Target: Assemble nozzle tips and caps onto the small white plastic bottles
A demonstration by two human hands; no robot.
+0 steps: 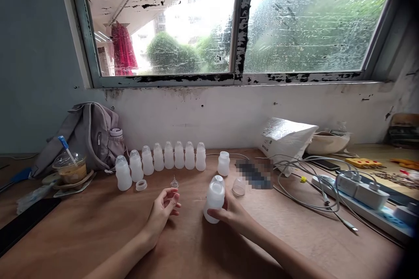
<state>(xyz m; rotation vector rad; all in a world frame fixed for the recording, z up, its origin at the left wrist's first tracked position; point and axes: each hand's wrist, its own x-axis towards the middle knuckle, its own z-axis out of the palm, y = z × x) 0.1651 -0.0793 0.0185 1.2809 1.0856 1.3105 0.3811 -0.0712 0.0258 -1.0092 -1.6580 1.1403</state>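
Observation:
My right hand (229,209) is wrapped round a frosted white baby bottle (215,202) with a clear dome cap, upright at the middle of the table. To the left, my left hand (165,205) is loosely curled, its fingers a little apart, and I see nothing between them. Just beyond its fingertips is a small clear teat (174,182). Several capped baby bottles (168,157) stand in a curved row behind. A white ring (141,185) lies before the row. An uncapped bottle (224,165) stands at the back, with a clear cap (238,187) in front of it.
At left are a grey backpack (94,139), a drink cup (70,168) with a straw and a black flat object (26,222). A white bag (286,139), tangled cables (304,192) and a power strip (363,205) occupy the right. The window wall (196,117) bounds the back.

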